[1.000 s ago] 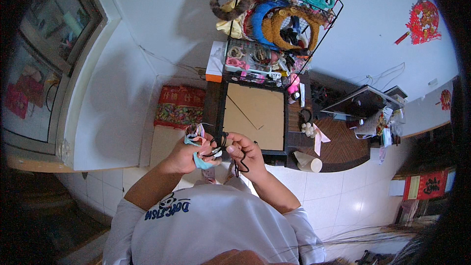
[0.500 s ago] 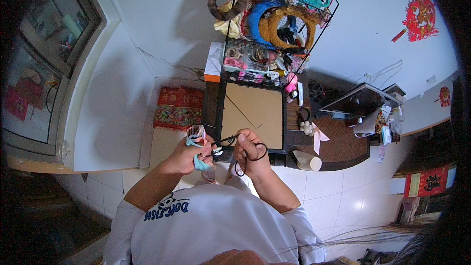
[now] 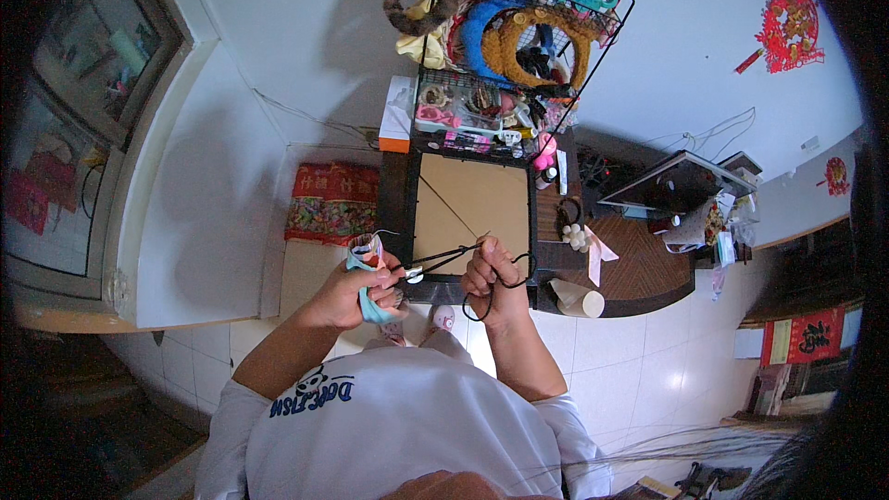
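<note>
My right hand grips the black loop handles of a pair of scissors. Its blades point left toward my left hand. That hand holds a small light-blue piece of cloth with red and pink on it. The blade tips meet the cloth near my left thumb. Both hands hover over the near edge of a dark table with a tan board on it.
A black wire rack packed with toys, rings and small items stands behind the board. A red patterned box lies left of the table, and a paper cone right. A laptop-like device sits at the far right.
The scissors have turned flatter, with the blades now reaching left to the cloth. My right hand has lowered slightly; my left hand still holds the cloth in about the same place.
</note>
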A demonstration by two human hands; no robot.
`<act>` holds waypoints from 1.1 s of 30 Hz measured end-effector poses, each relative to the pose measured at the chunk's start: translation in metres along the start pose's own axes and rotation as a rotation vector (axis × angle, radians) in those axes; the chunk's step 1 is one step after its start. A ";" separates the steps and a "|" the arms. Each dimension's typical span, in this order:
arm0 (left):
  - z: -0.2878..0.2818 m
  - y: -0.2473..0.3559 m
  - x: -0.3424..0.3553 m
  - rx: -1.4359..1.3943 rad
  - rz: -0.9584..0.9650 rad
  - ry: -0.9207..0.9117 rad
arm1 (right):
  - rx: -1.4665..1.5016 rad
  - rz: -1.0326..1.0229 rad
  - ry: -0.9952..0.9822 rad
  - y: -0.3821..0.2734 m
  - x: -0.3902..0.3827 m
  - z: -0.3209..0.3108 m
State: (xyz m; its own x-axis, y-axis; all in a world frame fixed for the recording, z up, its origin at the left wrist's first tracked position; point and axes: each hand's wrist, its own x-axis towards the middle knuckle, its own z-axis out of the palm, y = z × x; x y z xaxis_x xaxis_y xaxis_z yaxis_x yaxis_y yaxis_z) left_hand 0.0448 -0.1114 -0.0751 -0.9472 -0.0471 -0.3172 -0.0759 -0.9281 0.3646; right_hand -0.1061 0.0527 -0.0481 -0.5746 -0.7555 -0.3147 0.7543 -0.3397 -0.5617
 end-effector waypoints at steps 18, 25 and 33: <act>-0.001 -0.007 0.006 0.175 0.213 0.145 | -0.178 0.089 -0.055 0.018 0.003 0.004; 0.001 -0.009 0.010 0.125 0.303 0.232 | 0.219 0.255 -0.165 0.019 0.004 -0.009; 0.006 -0.007 0.008 0.156 0.219 0.195 | 0.411 0.282 -0.343 0.015 0.004 -0.008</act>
State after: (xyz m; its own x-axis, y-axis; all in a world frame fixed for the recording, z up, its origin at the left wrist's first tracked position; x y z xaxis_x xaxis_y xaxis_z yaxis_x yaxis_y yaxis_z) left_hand 0.0360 -0.1027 -0.0753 -0.8699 -0.3232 -0.3725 0.0620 -0.8210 0.5676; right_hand -0.0992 0.0492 -0.0636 -0.2511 -0.9621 -0.1060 0.9628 -0.2370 -0.1296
